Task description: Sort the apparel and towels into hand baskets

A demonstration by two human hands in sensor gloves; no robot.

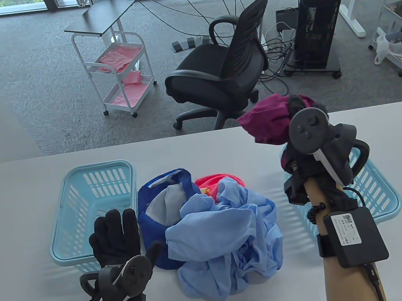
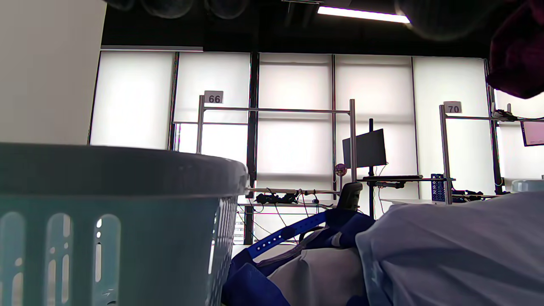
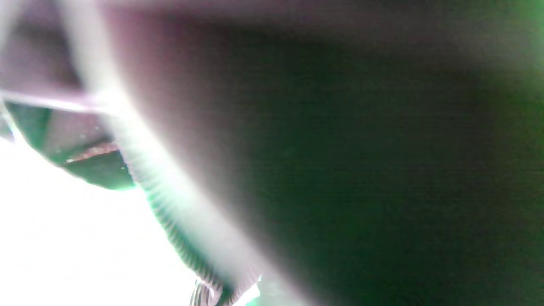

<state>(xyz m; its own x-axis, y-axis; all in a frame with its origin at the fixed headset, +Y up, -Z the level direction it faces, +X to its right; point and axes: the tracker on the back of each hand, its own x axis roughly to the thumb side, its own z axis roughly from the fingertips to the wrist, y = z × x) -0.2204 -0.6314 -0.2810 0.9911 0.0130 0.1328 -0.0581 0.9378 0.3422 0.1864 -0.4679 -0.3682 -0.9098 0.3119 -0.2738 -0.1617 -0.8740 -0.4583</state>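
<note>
The right hand (image 1: 306,134) is raised above the table's right side, its fingers hidden behind the tracker but bunched into a magenta garment (image 1: 268,119) that it grips and holds aloft over the right basket (image 1: 380,191). The cloth hangs clear of the basket, above its far end. The right wrist view shows only blurred dark fabric pressed close to the lens.

The left hand (image 1: 114,239) is flat, fingers straight and spread, holding nothing, over the near rim of the left basket (image 1: 94,196), its thumb reaching toward the clothes pile. That pile sits between the two light blue baskets on the grey table (image 1: 201,150): a light blue shirt (image 1: 225,237) on top, a dark blue garment with grey lining (image 1: 164,205) at its left, a red-orange piece (image 1: 215,182) behind. Beyond the table stands a black office chair (image 1: 226,67) and a white cart (image 1: 120,76).
</note>
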